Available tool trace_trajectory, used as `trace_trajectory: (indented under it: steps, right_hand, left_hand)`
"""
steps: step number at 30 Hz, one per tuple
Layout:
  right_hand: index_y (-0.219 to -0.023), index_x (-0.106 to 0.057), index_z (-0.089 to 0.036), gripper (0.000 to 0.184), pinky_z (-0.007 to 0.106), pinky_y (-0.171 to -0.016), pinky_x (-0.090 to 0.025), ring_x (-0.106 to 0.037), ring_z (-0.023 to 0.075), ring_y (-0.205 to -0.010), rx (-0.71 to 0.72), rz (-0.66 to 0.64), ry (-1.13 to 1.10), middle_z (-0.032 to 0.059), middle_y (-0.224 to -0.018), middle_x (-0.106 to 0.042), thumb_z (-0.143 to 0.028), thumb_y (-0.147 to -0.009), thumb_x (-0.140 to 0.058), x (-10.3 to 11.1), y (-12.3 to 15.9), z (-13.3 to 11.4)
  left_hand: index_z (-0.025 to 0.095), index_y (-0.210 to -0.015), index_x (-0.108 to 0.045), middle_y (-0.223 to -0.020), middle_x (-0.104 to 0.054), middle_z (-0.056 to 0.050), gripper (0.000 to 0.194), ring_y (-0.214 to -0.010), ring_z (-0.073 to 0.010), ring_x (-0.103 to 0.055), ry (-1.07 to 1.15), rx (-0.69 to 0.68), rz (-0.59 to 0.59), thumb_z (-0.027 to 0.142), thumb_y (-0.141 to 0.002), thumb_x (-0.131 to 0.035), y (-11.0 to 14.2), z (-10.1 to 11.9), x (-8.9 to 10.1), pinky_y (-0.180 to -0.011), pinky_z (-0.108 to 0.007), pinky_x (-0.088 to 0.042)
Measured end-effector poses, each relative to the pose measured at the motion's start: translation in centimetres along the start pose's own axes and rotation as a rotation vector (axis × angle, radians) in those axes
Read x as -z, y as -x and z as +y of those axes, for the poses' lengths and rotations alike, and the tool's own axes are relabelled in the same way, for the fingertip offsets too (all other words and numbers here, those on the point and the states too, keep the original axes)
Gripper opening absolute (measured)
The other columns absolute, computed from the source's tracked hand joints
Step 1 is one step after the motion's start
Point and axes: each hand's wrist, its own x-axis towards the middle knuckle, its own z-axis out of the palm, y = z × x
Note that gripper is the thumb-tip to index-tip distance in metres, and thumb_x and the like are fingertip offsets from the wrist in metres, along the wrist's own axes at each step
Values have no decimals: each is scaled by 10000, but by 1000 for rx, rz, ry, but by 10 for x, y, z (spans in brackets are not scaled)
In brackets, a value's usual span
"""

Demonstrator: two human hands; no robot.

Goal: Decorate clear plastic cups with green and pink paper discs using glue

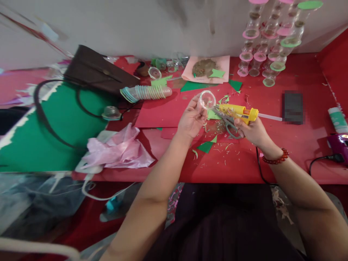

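Observation:
In my left hand (pixel 191 117) is a small clear plastic cup (pixel 207 100), its round rim facing me. The fingers wrap around its side. My right hand (pixel 254 130) grips a yellow hot glue gun (pixel 235 110) whose nozzle points left, close to the cup's rim. A pale glue stick (pixel 270 117) sticks out of the gun's back end. Grey-handled scissors (pixel 231 127) show right beneath the gun; whether they lie on the table or touch my right hand, I cannot tell. Red paper sheets (pixel 160 112) and green paper scraps (pixel 206 146) lie under and around my hands.
Joined clear cups with pink and green discs (pixel 250 34) stand at the back right. A sheet with brown grains (pixel 205 69), a stack of cups (pixel 148 93), a brown bag (pixel 95 72) and pink cloth (pixel 119 148) lie around. A black cord (pixel 259 165) crosses the front edge.

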Motion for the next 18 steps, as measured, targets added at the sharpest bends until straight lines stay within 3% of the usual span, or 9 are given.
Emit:
trace_trajectory:
  steps: [4,9,15,18]
  right_hand:
    - [-1014,-701,-205,317,244,-393,-305,-367,74,-391,22,-3,26,-95,-512,-467,-505,-926,-755,1,-1,-1]
    - [-1084,-723,-196,321,235,-386,-308,-355,72,-392,27,2,36,-101,-520,-446,-484,-943,-738,1,-1,-2]
    - [-1041,-726,-200,394,240,-400,-317,-379,76,-426,36,37,45,-96,-533,-443,-570,-911,-766,3,-2,0]
    - [-997,-706,-193,428,241,-403,-315,-387,71,-433,40,64,45,-92,-548,-459,-600,-884,-773,3,-3,1]
  left_hand:
    - [278,-1187,-738,-939,-757,24,381,-535,-36,-522,20,8,-19,44,-890,-697,-2,-2,2,-539,-195,-458]
    - [248,-1203,-718,-836,-731,38,365,-529,-39,-537,14,3,-44,63,-889,-731,-5,-5,6,-545,-191,-466]
    - [269,-1338,-688,-787,-716,45,494,-516,-51,-535,23,25,-18,37,-901,-688,-2,-3,3,-535,-191,-466]
    - [254,-1260,-712,-764,-697,47,416,-519,-53,-533,22,34,-17,39,-904,-691,-1,-2,2,-542,-189,-468]
